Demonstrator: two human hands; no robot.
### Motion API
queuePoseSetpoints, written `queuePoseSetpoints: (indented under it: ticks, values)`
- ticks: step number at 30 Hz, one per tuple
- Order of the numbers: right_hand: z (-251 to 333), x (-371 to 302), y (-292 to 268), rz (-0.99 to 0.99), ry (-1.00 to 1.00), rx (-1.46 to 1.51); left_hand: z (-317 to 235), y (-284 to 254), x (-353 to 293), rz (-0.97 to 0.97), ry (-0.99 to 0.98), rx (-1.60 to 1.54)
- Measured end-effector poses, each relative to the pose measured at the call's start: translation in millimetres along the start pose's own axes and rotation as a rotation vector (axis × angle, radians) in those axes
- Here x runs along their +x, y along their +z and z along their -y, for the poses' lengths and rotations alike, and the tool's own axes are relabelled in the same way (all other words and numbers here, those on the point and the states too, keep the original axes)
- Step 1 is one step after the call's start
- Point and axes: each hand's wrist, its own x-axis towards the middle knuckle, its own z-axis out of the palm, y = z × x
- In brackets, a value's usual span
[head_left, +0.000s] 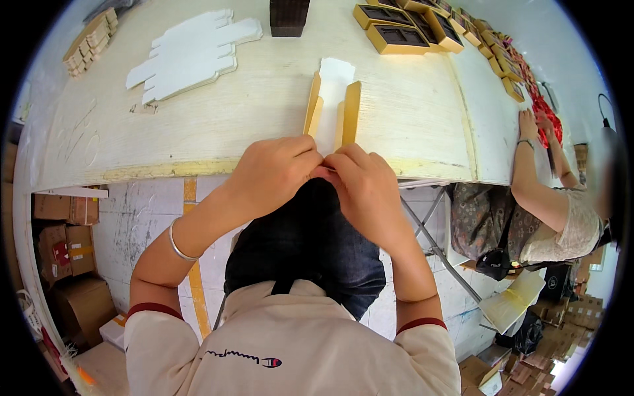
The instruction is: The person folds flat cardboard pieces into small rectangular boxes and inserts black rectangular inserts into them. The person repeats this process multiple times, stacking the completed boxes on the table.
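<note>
Head camera, looking straight down: a seated person works at the front edge of a pale wooden table (409,105). In the middle, a partly folded carton (352,113), gold outside and white inside, lies on the tabletop with both long side walls raised and a white end flap pointing away from the person. The left hand (281,168) and right hand (363,181) meet at its near end, just at the table edge, thumbs and fingers pinching the cardboard; the hands hide exactly how that end is folded. A silver bangle (177,241) circles the left forearm.

Farther back on the left lies a stack of flat white carton blanks (191,56). A black container (288,18) stands beyond the carton. At upper right are gold boxes with black inserts (399,38). At far right, a co-worker (551,218) reaches toward bright red material (547,119).
</note>
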Motion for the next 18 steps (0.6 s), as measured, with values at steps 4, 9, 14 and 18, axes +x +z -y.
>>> queuePoseSetpoints:
  ticks: [4,9,14,18]
  values:
    - [-16,15,-18,0.27,0.056,0.38,1,-7,6,0.113,-0.048,-0.035]
    - [-44,16,-27,-0.054,-0.14,0.16,27,-38,11,0.317,0.023,-0.101]
    - [-51,24,-13,-0.097,-0.194,-0.104,2,-49,23,0.038,0.009,0.303]
    - [-11,21,-6,-0.057,-0.072,0.317,-15,-30,16,0.11,-0.197,0.142]
